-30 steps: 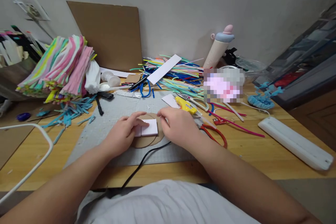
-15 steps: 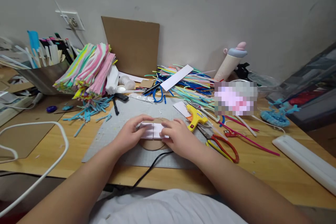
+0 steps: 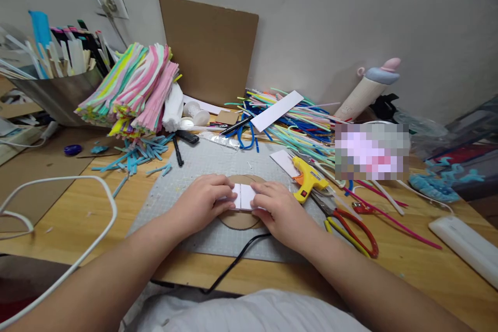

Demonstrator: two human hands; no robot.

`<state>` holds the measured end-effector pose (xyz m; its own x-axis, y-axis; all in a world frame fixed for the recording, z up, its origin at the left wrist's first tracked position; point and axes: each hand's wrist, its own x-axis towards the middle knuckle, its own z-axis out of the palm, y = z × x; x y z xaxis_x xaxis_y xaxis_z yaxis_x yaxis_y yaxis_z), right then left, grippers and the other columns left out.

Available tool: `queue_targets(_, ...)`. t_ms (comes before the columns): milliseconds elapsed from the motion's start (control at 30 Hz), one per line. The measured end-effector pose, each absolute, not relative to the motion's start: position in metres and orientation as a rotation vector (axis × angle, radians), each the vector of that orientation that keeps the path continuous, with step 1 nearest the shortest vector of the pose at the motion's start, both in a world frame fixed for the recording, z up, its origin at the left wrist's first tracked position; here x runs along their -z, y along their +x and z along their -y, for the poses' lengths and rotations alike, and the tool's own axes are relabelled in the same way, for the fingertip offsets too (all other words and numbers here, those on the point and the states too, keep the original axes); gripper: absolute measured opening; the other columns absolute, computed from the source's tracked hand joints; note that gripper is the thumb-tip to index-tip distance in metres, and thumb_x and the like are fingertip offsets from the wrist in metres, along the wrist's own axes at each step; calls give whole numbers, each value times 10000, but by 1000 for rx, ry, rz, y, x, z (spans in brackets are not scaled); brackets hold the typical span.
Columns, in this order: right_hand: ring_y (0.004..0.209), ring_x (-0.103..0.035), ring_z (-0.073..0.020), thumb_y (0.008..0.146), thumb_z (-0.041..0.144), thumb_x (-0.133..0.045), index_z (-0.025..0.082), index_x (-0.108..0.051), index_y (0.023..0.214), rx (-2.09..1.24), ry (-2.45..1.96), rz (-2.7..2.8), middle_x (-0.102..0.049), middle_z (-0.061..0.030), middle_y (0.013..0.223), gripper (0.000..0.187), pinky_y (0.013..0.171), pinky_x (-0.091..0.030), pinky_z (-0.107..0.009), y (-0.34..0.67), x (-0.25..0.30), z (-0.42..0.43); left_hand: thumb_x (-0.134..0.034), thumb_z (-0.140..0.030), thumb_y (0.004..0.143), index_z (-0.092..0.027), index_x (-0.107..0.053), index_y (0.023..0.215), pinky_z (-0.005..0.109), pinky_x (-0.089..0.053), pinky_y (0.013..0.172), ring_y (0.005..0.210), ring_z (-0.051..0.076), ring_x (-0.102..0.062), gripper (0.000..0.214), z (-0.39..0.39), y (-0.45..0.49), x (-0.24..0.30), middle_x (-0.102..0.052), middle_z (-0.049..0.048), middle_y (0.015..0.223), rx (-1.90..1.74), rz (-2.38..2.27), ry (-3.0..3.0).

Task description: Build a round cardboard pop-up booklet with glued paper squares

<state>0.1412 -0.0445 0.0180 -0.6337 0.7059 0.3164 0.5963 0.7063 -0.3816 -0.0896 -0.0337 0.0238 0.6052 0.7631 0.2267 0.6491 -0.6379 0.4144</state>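
Two flat white rectangular pieces meet at a narrow seam over a round brown cardboard disc (image 3: 239, 222), which lies on the grey cutting mat (image 3: 179, 241). My left hand (image 3: 206, 199) is closed on the left white piece (image 3: 236, 198), its thumb and fingertips at the outer end. On the other side, my right hand (image 3: 279, 210) pinches the right white piece (image 3: 246, 197) in the same way. My fingers hide the outer ends of both pieces. Right of my right hand lies a yellow glue gun (image 3: 311, 179), with red-and-yellow-handled scissors (image 3: 358, 231) beside it.
Behind the mat are bundled pipe cleaners (image 3: 136, 93), a loose pipe cleaner heap (image 3: 295, 119) with a white strip (image 3: 277, 111) on top, and a leaning cardboard sheet (image 3: 210, 52). A black cable (image 3: 233, 264) crosses the front edge; a white cable (image 3: 105, 192) loops at left.
The view has shifted, so most things appear farther right. My left fingers have closed in nearer the seam and cover more of the left white piece. Both hands stay on the pieces.
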Motion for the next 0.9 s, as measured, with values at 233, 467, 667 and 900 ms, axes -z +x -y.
queue_targets(233, 1046, -566, -263, 878, 101, -512, 179, -613, 803, -277, -1053, 2550, -654, -112, 1111, 149, 910, -425, -422, 134, -22, 48, -583, -314, 896, -208, -702, 935, 348, -461, 809, 926, 209, -611, 164, 34, -90, -21, -683, 59, 1019, -579, -1135, 2563)
queue_targets(467, 1094, -548, -277, 808, 155, -611, 202, -551, 1059, -324, -1184, 2529, -626, -96, 1159, 262, 993, -313, -515, 142, -34, 46, -570, -259, 897, -223, -716, 965, 369, -469, 851, 958, 205, -632, 165, 36, -93, -17, -703, 56, 1062, -676, -1151, 2500)
queue_targets(667, 1007, -557, -233, 775, 199, -602, 215, -532, 1036, -871, -1097, 1980, -605, -66, 1049, 270, 909, -410, -414, 151, -48, 46, -542, -234, 903, -255, -689, 1038, 400, -439, 914, 1047, 219, -617, 201, 39, -95, -20, -693, 51, 1133, -827, -1185, 2487)
queue_targets(900, 1028, -595, -233, 724, 355, -681, 236, -536, 995, -1686, -701, 1358, -649, -64, 1087, 330, 898, -447, -379, 143, -43, 52, -680, -339, 816, -256, -611, 1141, 405, -437, 991, 1143, 244, -560, 342, 58, -73, -62, -637, 71, 1178, -1230, -1108, 2152)
